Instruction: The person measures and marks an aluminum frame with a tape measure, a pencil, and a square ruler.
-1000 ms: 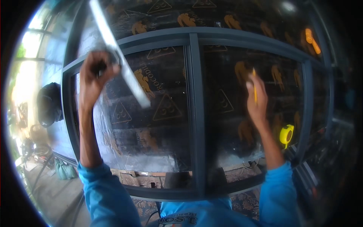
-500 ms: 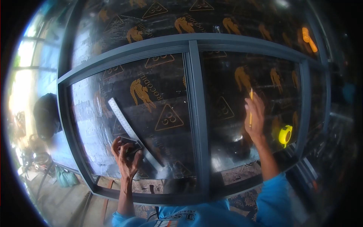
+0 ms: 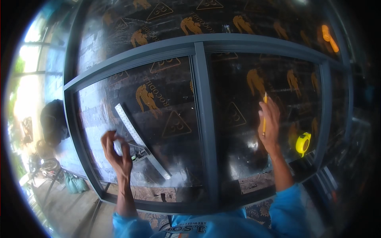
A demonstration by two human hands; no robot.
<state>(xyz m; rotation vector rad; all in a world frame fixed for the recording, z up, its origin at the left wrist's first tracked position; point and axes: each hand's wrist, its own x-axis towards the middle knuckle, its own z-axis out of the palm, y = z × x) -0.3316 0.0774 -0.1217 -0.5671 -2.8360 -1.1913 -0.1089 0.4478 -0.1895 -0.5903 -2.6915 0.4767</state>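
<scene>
A combination square lies on the dark printed board [image 3: 158, 131] in the left opening of the grey frame, its steel ruler [image 3: 132, 127] slanting and its head [image 3: 139, 153] near the middle. Just left of that head, my left hand [image 3: 118, 156] is raised with curved fingers apart, holding nothing and slightly blurred. My right hand [image 3: 270, 121] is over the right opening, closed on a yellow pencil [image 3: 264, 119] that points away from me. To the right of my right wrist lies a yellow tape measure [image 3: 303, 143].
Grey metal bars [image 3: 204, 103] form the frame and divide it between my hands. An orange object [image 3: 330, 39] lies at the far right. Beyond the frame's left side are a dark rounded shape [image 3: 53, 123] and a green bag [image 3: 74, 183] on the floor.
My left hand has let go of the combination square's head and lifted away to the left. My right hand still has the pencil, almost unmoved. The view has shifted slightly.
</scene>
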